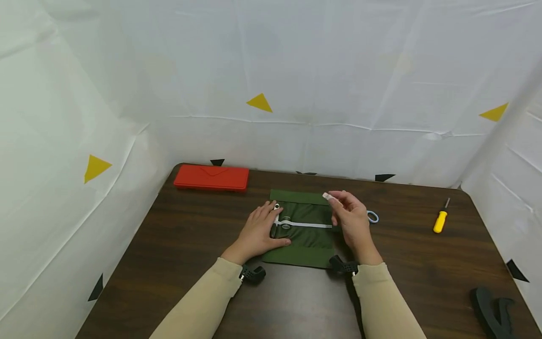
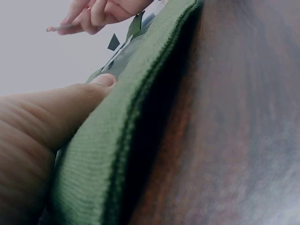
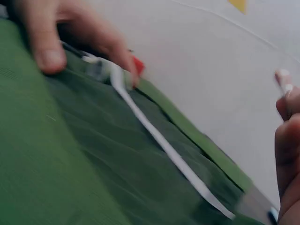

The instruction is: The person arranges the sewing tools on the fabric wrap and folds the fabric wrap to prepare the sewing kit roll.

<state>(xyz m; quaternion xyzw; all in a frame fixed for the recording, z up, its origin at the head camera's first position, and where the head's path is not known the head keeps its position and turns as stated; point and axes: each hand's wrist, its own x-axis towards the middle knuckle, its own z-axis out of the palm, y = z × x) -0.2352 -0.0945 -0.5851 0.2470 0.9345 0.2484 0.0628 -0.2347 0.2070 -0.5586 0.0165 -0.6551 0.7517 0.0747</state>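
Observation:
A green cloth organizer (image 1: 298,256) lies spread on the table, a white elastic strap (image 1: 311,225) running across its middle. My left hand (image 1: 260,230) rests on its left side with fingers extended; in the left wrist view the thumb lies on the green fabric. Beside those fingers, a slim tool with a white holed end (image 1: 277,213) and a small round roll (image 1: 286,219) sit under the strap. Above the organizer's right side, my right hand (image 1: 351,219) pinches a small whitish piece (image 1: 327,196), its kind unclear. The right wrist view catches only part of that hand.
A blue loop handle (image 1: 373,216) shows just right of my right hand, the rest hidden. Farther right lies a yellow-handled screwdriver (image 1: 440,222). A red case (image 1: 211,178) sits at the back left, and a dark curved handled object (image 1: 487,308) at the front right.

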